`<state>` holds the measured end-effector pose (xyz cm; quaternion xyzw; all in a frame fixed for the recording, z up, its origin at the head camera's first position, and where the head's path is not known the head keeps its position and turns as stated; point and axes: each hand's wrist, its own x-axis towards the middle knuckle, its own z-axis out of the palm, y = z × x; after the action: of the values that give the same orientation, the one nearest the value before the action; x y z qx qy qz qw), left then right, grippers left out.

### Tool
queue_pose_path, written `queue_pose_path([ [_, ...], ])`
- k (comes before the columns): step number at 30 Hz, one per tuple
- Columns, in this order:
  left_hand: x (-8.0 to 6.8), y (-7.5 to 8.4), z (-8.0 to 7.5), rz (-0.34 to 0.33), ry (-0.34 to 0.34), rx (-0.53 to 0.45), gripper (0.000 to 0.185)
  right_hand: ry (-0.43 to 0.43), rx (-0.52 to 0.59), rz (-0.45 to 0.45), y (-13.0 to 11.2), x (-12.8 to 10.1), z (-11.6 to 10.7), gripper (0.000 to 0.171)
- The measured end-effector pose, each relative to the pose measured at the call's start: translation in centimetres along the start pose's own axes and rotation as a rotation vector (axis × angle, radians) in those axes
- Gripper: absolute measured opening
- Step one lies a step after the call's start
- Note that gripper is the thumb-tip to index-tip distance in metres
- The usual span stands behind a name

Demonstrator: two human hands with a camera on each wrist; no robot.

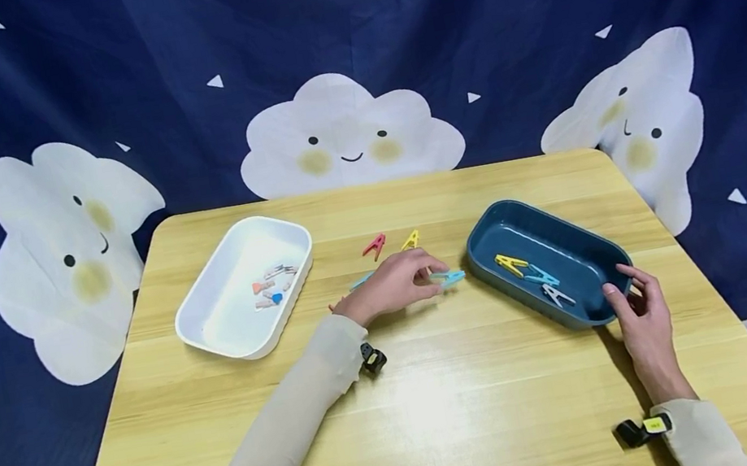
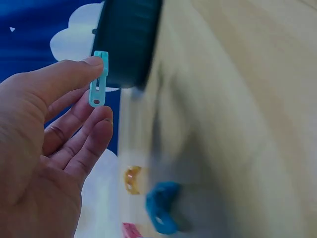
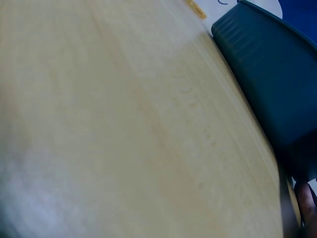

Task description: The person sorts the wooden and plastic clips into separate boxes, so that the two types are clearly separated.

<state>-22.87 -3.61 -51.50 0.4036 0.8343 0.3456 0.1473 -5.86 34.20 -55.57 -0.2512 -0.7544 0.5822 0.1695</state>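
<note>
My left hand (image 1: 392, 288) pinches a light blue clothespin (image 1: 452, 277) between thumb and fingers, just left of a dark teal bin (image 1: 527, 301). The left wrist view shows the same clothespin (image 2: 97, 93) held at the fingertips. My right hand (image 1: 649, 339) grips the bin's near right end by the rim; most of it is outside the right wrist view. Inside the bin lie a yellow clothespin (image 1: 511, 264), a blue one and a grey-white one. Behind the left hand, a red clothespin (image 1: 374, 247) and a yellow clothespin (image 1: 410, 239) lie on the table.
A blue clothespin (image 1: 361, 280) is partly hidden by the left hand. On the left stands a white bin (image 1: 214, 325) holding several small pieces, some with orange or blue parts. The wooden table (image 1: 435, 421) ends at a dark blue curtain (image 1: 337, 16) printed with clouds.
</note>
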Motion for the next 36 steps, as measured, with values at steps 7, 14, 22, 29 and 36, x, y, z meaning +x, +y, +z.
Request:
queue_pose_path([
  [7,1.5,1.4,-0.6,0.020,0.018,-0.007,0.036,-0.003,-0.007,0.008,0.0,0.0,0.0,0.050],
  [14,3.5,3.2,-1.1,0.041,-0.016,0.023,0.038,-0.008,0.004,0.008,0.0,0.0,0.0,0.051],
  [22,6.2,5.2,-0.8,0.105,-0.042,0.044,0.040,-0.002,-0.001,0.012,0.0,0.0,0.0,0.052],
  [29,8.5,6.5,0.6,0.149,-0.074,0.047,0.037,0.000,0.022,0.007,0.3,0.4,0.0,0.052],
  [36,10.5,7.9,2.1,0.156,-0.110,0.054,0.037,-0.008,-0.007,0.019,0.1,0.2,-0.1,0.051],
])
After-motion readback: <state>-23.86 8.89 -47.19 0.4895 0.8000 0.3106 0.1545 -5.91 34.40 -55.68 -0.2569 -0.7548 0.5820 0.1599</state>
